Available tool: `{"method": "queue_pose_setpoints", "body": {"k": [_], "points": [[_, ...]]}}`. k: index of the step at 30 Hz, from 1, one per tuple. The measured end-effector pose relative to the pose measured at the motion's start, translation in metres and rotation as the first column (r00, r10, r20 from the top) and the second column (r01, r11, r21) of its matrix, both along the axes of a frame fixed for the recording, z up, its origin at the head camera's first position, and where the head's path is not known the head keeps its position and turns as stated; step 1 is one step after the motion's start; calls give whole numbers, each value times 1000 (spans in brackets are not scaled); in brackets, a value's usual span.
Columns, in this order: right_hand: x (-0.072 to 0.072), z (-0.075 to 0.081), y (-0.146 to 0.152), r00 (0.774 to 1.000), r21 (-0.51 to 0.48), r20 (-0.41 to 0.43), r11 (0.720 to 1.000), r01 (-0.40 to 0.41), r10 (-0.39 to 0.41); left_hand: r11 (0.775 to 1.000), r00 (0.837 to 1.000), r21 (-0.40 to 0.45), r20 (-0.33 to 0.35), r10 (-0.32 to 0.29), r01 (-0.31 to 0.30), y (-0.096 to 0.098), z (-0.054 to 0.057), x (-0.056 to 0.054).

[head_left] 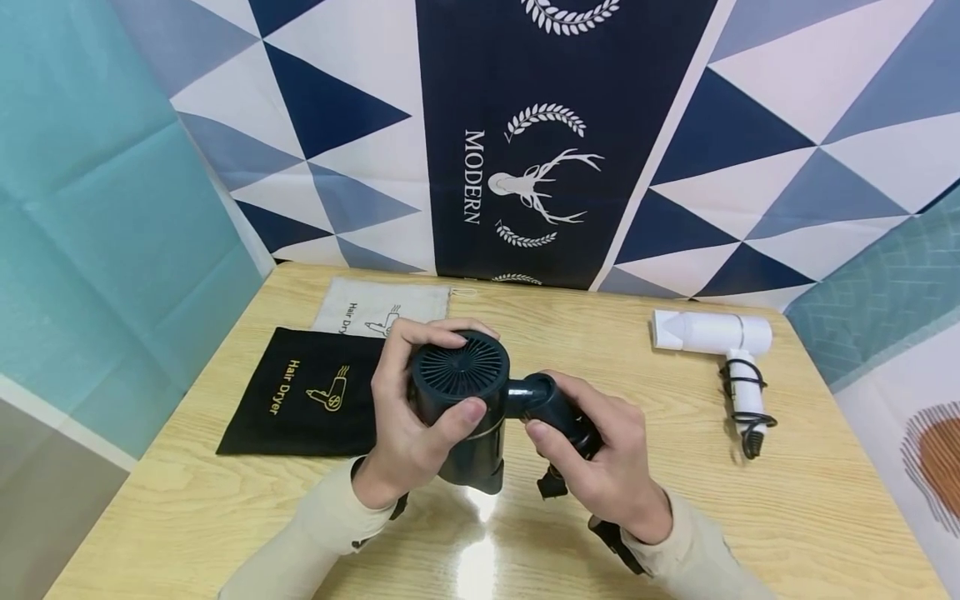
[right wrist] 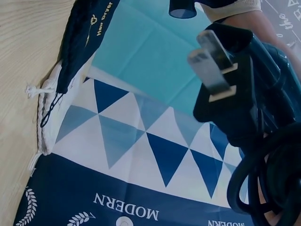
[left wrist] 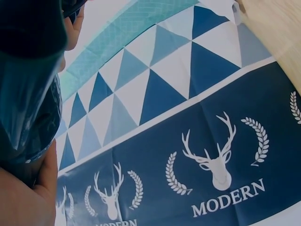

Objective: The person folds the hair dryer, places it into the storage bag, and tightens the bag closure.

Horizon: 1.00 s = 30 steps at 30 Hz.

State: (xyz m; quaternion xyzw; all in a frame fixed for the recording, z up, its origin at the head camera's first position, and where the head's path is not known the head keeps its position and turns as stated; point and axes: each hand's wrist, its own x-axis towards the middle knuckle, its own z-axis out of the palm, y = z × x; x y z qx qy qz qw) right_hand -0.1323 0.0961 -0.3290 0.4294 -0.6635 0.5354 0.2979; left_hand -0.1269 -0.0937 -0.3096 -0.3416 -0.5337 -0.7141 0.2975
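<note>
Both hands hold a dark hair dryer (head_left: 461,375) above the table, its round vented end facing up and its nozzle pointing down. The left hand (head_left: 412,417) wraps round the barrel, thumb on the near side and fingers at the vent's rim. The right hand (head_left: 600,450) grips the handle, thumb along its near side. A black cord is bundled at the handle, and its two-pin plug (right wrist: 230,94) shows large in the right wrist view. Dark barrel fills the left edge of the left wrist view, with part of the left hand (left wrist: 28,197) below it.
A black "Hair Dryer" pouch (head_left: 300,392) lies on the wooden table (head_left: 750,533) at left, overlapping a white pouch (head_left: 337,308) behind it. At back right lies a white hair dryer (head_left: 712,332) with its black cord wound round the handle. A patterned cloth (head_left: 360,167) hangs behind.
</note>
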Motion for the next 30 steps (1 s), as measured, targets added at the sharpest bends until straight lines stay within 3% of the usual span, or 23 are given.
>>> {"method": "queue_pose_setpoints", "body": {"k": [6,10,13,17,26,30], "points": [[4,-5,-8,1000,-76,21,997,8,-7,999,999,13,7,42,-42,4,-2,2],[11,-15,-19,995,-132,25,986,104,-101,999,999,28,21,42,-43,10,-4,5],[15,-21,-25,980,-162,-18,968,193,-199,999,999,22,-3,36,-36,15,-4,7],[14,-22,-27,965,-162,-56,956,245,-257,998,998,15,-32,59,-59,18,-4,7],[10,-22,-21,983,-72,72,983,172,-167,998,991,-22,117,64,-62,14,-6,3],[8,-19,-20,982,-8,150,993,116,-114,997,986,-8,147,83,-83,10,-5,1]]}}
